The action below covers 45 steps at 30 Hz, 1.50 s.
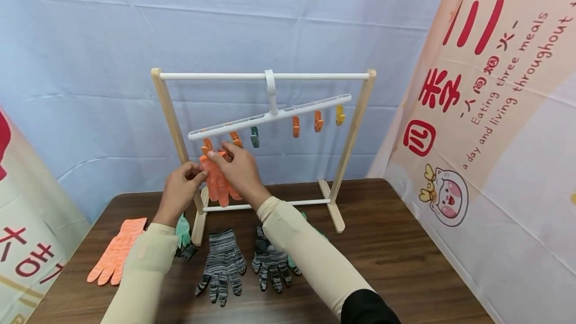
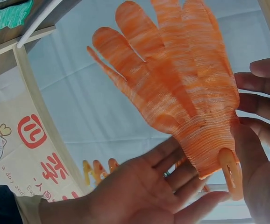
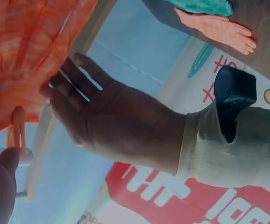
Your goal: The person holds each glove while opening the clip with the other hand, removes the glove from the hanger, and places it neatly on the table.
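Note:
An orange knit glove [image 1: 217, 184] hangs fingers down, its cuff up at an orange clothespin [image 1: 207, 145] on the low left end of a white clip hanger [image 1: 243, 125]. My left hand [image 1: 177, 189] pinches the glove's edge near the cuff between thumb and fingers. From the other side my right hand [image 1: 243, 169] holds the clothespin, thumb against its handle end. In the left wrist view, the clothespin [image 2: 230, 173] sits over the ribbed cuff of the glove [image 2: 186, 84]. Part of the right fingers is hidden behind the cuff.
The hanger hooks on a white-railed wooden rack [image 1: 265, 76]; more clothespins [image 1: 318, 121] dangle from it. On the brown table [image 1: 396, 244] lie another orange glove [image 1: 118, 251], two grey-striped gloves [image 1: 221, 264] and green gloves [image 1: 183, 231], partly covered by the arms.

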Available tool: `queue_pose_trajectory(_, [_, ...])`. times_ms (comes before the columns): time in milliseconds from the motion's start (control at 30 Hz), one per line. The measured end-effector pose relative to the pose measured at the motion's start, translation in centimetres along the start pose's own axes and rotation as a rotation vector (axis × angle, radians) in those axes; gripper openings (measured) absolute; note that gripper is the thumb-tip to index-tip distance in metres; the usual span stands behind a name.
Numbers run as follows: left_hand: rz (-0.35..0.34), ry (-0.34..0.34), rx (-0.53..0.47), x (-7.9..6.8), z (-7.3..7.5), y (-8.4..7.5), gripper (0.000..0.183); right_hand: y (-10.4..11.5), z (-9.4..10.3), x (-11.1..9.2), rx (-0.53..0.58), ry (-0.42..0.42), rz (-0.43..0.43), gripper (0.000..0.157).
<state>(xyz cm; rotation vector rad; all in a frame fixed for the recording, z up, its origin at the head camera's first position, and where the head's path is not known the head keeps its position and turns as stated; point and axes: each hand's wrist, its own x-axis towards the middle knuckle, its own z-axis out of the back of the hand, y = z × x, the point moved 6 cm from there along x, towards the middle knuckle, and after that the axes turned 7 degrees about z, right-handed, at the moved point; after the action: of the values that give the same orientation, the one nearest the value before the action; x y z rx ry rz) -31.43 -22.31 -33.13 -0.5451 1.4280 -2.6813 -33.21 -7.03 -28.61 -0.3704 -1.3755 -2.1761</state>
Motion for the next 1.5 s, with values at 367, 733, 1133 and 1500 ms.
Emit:
queue_pose_trajectory(367, [-0.002, 0.036, 0.003, -0.4, -0.1, -0.1, 0.023, 1.5, -0.3, 0.3, 0.041, 0.027, 0.088, 0.050])
queue_pose_trajectory(733, [-0.066, 0.006, 0.007, -0.8, 0.1, -0.3, 0.023, 1.4, -0.4, 0.3, 0.059, -0.012, 0.057, 0.044])
queue_pose_trajectory(1133, [-0.036, 0.007, -0.035, -1.3, 0.3, 0.2, 0.025, 1.3, -0.4, 0.4, 0.070, -0.074, 0.108, 0.027])
queue_pose_trajectory(1500, [-0.054, 0.031, -0.043, -1.7, 0.5, 0.2, 0.021, 1.5, -0.2, 0.4, 0.043, -0.116, 0.145, 0.025])
